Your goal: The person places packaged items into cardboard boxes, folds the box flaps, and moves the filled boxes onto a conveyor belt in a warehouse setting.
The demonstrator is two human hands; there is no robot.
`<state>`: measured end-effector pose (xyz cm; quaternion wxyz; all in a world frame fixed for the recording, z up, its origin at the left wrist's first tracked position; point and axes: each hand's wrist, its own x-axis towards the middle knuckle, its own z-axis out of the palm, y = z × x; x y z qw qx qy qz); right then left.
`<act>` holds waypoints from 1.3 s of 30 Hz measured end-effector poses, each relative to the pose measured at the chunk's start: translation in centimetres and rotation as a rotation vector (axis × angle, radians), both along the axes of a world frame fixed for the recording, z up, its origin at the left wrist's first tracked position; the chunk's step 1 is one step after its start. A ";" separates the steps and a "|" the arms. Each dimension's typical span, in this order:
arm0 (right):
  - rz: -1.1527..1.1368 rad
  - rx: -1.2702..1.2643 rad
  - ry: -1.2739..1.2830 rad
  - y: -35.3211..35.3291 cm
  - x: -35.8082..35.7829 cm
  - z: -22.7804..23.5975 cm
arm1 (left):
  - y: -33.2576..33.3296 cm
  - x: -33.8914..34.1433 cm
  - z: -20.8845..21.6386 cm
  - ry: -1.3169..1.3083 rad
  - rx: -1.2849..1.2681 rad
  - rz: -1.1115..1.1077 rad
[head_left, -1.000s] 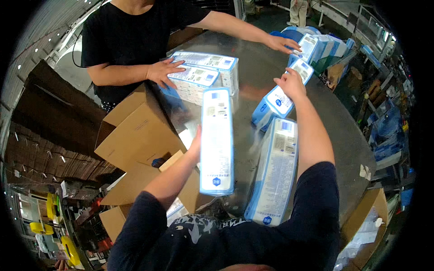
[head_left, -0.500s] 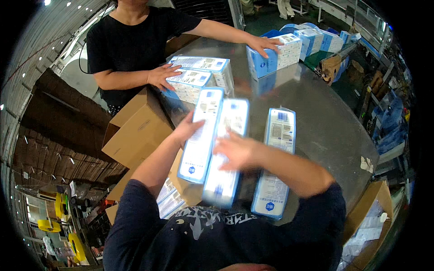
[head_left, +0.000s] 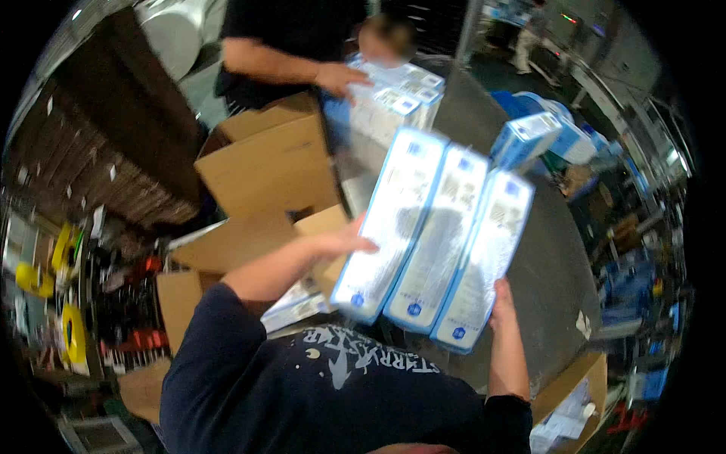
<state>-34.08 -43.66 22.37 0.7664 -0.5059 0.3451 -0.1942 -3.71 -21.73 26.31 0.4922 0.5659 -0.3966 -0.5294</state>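
Note:
Three long white-and-blue plastic-wrapped packs (head_left: 440,238) stand side by side, pressed together in a row between my hands. My left hand (head_left: 342,240) grips the left side of the row, with the thumb over the top of the outer pack. My right hand (head_left: 502,304) presses against the right side near the close end, its fingers partly hidden behind the pack. The row is tilted and appears to be held above the grey table (head_left: 552,250). Beside my left forearm is an open cardboard carton (head_left: 227,250) with similar packs (head_left: 296,306) inside.
Across the table a co-worker's hand (head_left: 342,79) rests on grouped packs (head_left: 386,110). Another open carton (head_left: 268,163) stands at the left. More packs (head_left: 529,136) sit at the far right. A carton (head_left: 586,393) with clear plastic is at the lower right.
My right hand has moved from the middle pack to the right pack's outer side. The three packs, formerly apart, are now together. The co-worker's packs are grouped closer, and the view has shifted.

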 end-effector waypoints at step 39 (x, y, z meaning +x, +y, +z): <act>0.092 -0.743 1.194 1.9 -22.3 -4.3 | 13.9 -3.9 -0.4 -1.008 0.286 -0.234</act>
